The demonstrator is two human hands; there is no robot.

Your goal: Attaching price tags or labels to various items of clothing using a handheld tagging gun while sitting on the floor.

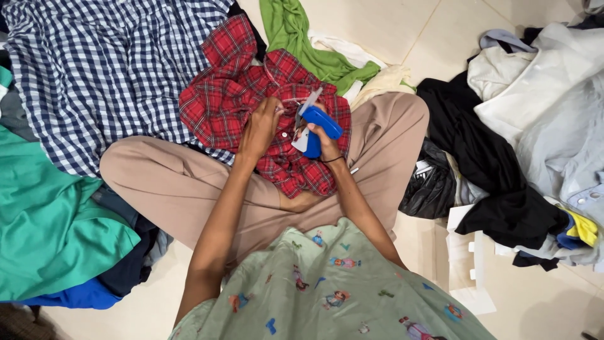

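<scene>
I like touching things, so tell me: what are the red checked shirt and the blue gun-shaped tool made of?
The red checked shirt looks like soft woven cloth, probably cotton: it crumples into folds and has a matt look. The blue gun-shaped tool, gripped in the right hand, looks like hard plastic: smooth, a little shiny and keeping its shape. Its pale tip could be metal, but that is too small to tell.

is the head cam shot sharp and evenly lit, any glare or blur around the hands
Head view: soft, even indoor light, with faint glare on the floor tiles. The left hand, right hand, blue tagging gun and red plaid shirt look sharp, no motion blur. The wide lens bends the edges slightly; the bottom right corner is dimmer.
</scene>
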